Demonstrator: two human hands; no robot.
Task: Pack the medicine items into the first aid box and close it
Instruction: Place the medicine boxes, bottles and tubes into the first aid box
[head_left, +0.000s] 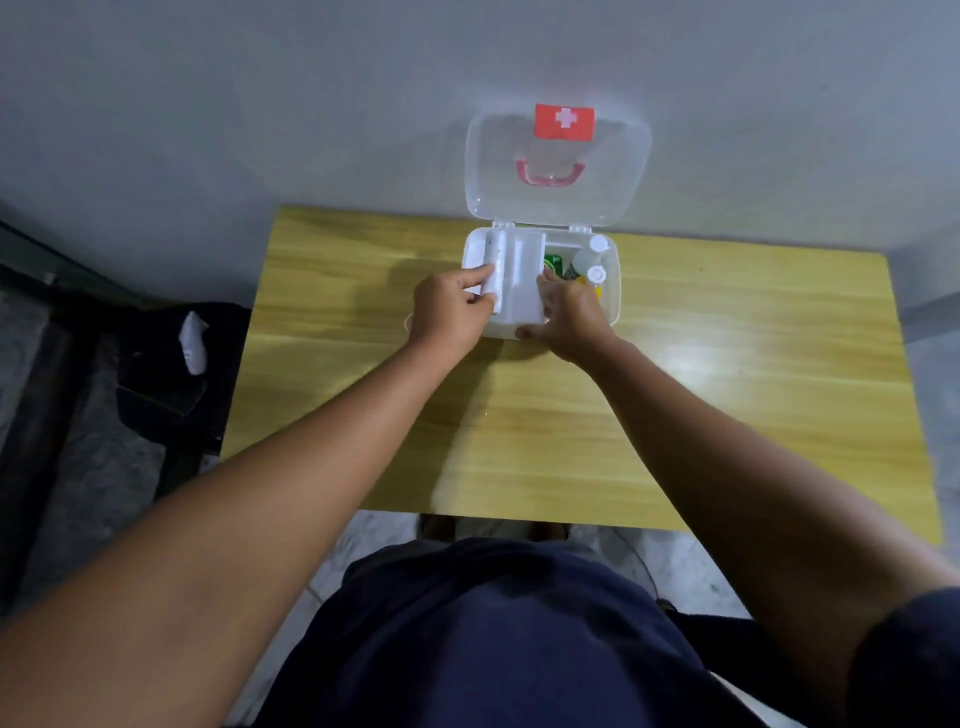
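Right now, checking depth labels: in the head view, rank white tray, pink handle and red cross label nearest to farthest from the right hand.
1. white tray, touching the right hand
2. pink handle, on the open lid
3. red cross label, lid's top edge

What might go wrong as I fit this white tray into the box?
The white tray, held by the left hand and right hand, looks not yet seated in the box and could jam on its rim. The bottles lie beside it, so the tray might catch on them, leaving the open lid unable to shut.
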